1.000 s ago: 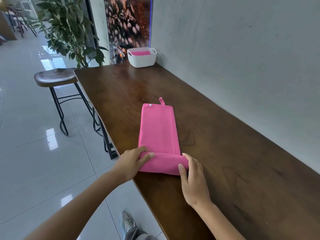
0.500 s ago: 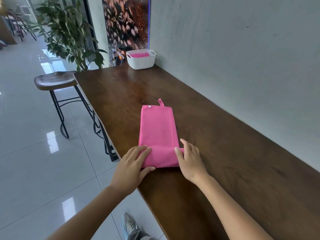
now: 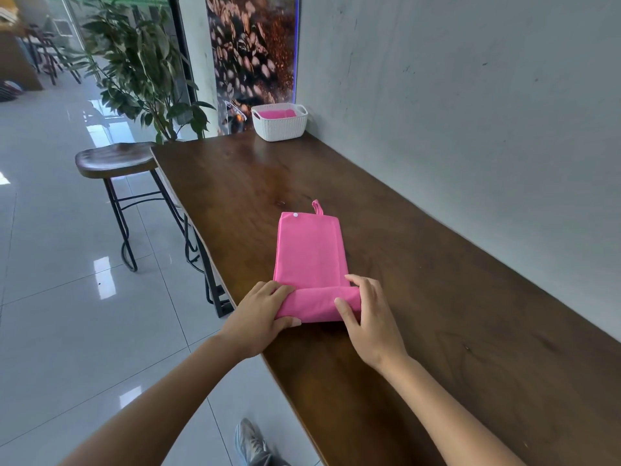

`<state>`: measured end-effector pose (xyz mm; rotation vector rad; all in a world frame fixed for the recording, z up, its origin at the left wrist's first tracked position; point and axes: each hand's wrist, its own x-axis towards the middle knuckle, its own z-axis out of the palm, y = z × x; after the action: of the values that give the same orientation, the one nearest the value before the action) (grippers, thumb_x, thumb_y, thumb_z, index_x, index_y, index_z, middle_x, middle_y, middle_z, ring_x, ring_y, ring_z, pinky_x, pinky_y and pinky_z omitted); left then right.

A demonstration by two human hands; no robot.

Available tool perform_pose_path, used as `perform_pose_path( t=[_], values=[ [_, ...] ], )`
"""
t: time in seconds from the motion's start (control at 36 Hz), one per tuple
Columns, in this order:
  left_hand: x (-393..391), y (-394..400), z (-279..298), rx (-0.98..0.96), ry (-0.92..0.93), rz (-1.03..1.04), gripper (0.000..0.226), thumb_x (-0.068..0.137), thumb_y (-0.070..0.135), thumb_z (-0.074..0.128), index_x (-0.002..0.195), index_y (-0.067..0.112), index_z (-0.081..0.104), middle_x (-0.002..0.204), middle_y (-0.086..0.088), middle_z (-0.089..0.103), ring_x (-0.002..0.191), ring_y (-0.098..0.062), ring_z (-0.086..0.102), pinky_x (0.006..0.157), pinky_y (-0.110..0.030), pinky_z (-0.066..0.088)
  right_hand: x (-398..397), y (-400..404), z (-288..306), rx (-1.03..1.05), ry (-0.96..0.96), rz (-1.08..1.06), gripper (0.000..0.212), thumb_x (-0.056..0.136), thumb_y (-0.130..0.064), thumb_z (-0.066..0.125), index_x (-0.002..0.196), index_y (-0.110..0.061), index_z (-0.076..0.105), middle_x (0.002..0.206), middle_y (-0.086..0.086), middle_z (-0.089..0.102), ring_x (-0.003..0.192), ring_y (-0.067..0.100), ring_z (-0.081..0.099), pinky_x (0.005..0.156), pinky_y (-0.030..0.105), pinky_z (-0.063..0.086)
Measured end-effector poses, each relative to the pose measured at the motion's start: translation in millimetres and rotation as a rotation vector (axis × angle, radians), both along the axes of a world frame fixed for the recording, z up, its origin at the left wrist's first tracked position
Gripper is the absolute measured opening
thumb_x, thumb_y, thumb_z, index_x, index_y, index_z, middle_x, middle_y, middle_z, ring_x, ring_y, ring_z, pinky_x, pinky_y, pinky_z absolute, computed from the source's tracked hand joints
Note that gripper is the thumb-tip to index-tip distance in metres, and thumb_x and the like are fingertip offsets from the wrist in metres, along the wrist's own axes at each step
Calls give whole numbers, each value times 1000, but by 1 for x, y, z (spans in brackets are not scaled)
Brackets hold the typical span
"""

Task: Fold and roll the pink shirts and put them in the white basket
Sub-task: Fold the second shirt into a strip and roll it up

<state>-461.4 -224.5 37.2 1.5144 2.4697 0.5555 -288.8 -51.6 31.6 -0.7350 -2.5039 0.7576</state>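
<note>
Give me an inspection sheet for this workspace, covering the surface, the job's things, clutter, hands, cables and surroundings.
Surface: dark wooden table set against a grey wall.
Job's things: pink shirt folded into a long strip, its near end rolled up; white basket at the far end of the table, with pink cloth inside.
Clutter: nothing seen.
Hands: left hand grips the left end of the roll; right hand grips the right end.
Cables: nothing seen.
Surroundings: wooden stool by the table's left edge, potted plant behind it, coffee bean poster, glossy tiled floor, one shoe below.
</note>
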Motion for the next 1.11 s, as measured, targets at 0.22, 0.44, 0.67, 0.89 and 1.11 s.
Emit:
perform_pose_path(
  t=[0.22,0.44,0.67,0.89,1.11],
  values=[
    [-10,-13,19,-122,-280,-74,55,93,62,55,135,28,52,118,9,56,105,-9,55,89,-22,49,24,-21,-8,26,52,73,50,97,-62,41,143,-57,22,154,-18,29,133,-1,38,100,19,43],
    [-17,-23,13,-140,-529,-81,55,89,68,57,125,27,60,113,7,66,102,-12,65,90,-36,58,39,-32,-22,13,32,92,49,99,-61,38,145,-61,22,154,-22,26,132,-14,29,96,7,33],
    [-5,-17,13,-5,-426,128,75,78,85,43,135,36,52,123,11,52,107,-12,56,85,-25,57,26,-23,-12,-107,-35,32,45,100,-61,36,144,-56,32,145,-20,38,127,2,45,96,20,51],
    [11,-22,-2,349,114,79,40,101,52,50,132,28,60,128,12,53,118,-8,47,98,-30,52,2,-13,-2,-109,-107,-69,58,97,-65,24,144,-38,45,147,-9,41,125,6,44,96,26,53],
    [22,-20,-12,226,386,29,61,99,55,50,148,19,49,149,-5,51,141,-28,44,114,-43,32,-24,4,6,-50,-202,-88,52,104,-53,29,142,-27,53,144,-3,44,128,10,40,96,26,44]
  ],
)
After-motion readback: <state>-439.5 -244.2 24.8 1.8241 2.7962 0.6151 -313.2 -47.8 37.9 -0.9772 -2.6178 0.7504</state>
